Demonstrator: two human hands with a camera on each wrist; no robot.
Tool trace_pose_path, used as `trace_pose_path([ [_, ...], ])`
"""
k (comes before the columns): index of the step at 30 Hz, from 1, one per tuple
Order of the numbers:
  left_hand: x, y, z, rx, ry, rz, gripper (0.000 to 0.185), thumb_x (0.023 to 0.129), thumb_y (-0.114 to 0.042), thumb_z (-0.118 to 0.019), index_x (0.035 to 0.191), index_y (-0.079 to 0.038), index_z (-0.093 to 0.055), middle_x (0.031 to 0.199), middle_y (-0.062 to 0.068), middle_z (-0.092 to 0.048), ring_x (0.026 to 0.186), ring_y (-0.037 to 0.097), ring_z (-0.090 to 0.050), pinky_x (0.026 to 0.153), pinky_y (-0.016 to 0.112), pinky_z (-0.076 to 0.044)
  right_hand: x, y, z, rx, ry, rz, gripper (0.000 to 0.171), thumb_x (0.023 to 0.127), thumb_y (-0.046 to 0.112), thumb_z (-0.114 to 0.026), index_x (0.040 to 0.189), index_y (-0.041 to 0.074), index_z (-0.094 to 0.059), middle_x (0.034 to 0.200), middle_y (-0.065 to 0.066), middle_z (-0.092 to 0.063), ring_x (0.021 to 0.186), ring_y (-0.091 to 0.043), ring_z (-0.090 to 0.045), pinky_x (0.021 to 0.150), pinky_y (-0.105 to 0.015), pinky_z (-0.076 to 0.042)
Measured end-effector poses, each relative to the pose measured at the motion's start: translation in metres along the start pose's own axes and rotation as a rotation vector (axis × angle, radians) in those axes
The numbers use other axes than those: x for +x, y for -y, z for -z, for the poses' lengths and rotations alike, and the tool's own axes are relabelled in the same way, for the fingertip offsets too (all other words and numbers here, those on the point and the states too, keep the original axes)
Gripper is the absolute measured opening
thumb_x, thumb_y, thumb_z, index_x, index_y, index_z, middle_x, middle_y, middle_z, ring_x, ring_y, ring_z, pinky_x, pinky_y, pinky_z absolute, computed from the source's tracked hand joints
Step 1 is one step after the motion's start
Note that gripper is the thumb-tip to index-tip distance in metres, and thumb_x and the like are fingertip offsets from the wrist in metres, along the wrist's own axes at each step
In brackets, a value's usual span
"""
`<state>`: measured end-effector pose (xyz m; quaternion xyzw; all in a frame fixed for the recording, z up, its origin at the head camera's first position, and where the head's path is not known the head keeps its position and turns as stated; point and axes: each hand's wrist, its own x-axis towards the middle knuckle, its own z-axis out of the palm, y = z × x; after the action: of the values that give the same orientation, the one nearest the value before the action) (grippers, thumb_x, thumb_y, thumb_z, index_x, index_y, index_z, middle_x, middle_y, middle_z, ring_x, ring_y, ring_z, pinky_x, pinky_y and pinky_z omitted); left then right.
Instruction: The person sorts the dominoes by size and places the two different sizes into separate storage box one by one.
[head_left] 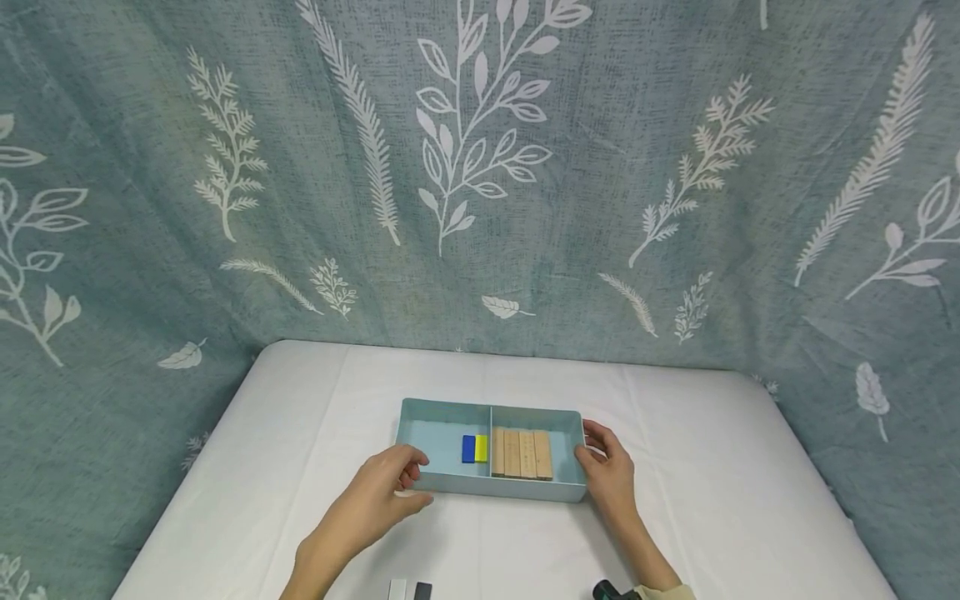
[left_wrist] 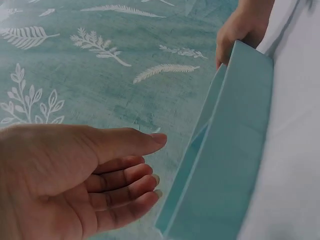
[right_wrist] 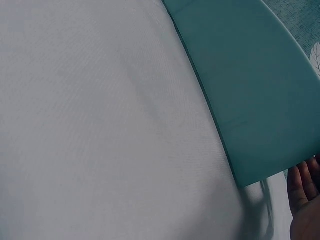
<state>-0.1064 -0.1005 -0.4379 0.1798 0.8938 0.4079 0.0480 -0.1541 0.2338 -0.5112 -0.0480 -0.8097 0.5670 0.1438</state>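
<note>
A light blue two-compartment box [head_left: 525, 490] is on the white table. Its left compartment has a blue block [head_left: 468, 449] and a yellow block [head_left: 482, 448] side by side against the divider. Several wooden blocks [head_left: 520, 454] lie in a row in the right compartment. My right hand [head_left: 611, 475] grips the box's right end, thumb at the rim and fingers along the outer wall. Beside the front left corner, my left hand [head_left: 378, 492] has loosely bent fingers and a spread thumb; the left wrist view shows a gap between it and the box [left_wrist: 225, 150].
White cloth covers the table [head_left: 300, 433]. A patterned green curtain [head_left: 480, 250] hangs behind and along both sides. At the bottom edge, a white piece [head_left: 397, 590] and a dark piece [head_left: 423, 592] are partly cut off.
</note>
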Motion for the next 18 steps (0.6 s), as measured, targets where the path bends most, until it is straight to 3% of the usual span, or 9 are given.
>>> trace_pose_path([
  [5, -0.029, 0.011, -0.005, -0.014, 0.004, 0.032, 0.035, 0.080, -0.010, -0.082, 0.107, -0.004, -0.062, 0.088, -0.006, -0.054, 0.078, 0.013, -0.054, 0.069, 0.029, -0.052, 0.008, -0.022, -0.002, -0.017, -0.001, -0.026, 0.043, 0.090, -0.005, -0.061, 0.133, -0.003, -0.055, 0.128, -0.022, -0.059, 0.116, -0.033, -0.058, 0.083, -0.005, -0.044],
  [12, -0.058, 0.046, -0.019, -0.084, 0.141, 0.022, 0.041, 0.073, -0.004, -0.085, 0.104, 0.006, -0.060, 0.083, -0.001, -0.052, 0.071, 0.005, -0.047, 0.062, 0.025, -0.049, 0.009, -0.027, -0.002, -0.002, -0.006, -0.021, 0.045, 0.090, -0.004, -0.061, 0.134, -0.004, -0.055, 0.128, -0.025, -0.058, 0.117, -0.037, -0.058, 0.081, -0.003, -0.043],
  [18, -0.069, 0.068, -0.037, 0.017, 0.203, 0.024, 0.047, 0.075, -0.023, -0.087, 0.102, 0.006, -0.062, 0.081, -0.008, -0.048, 0.069, -0.001, -0.044, 0.062, 0.022, -0.049, 0.010, -0.026, -0.002, -0.010, -0.009, -0.021, 0.044, 0.090, -0.005, -0.061, 0.133, -0.003, -0.056, 0.127, -0.024, -0.059, 0.116, -0.036, -0.058, 0.081, -0.003, -0.043],
])
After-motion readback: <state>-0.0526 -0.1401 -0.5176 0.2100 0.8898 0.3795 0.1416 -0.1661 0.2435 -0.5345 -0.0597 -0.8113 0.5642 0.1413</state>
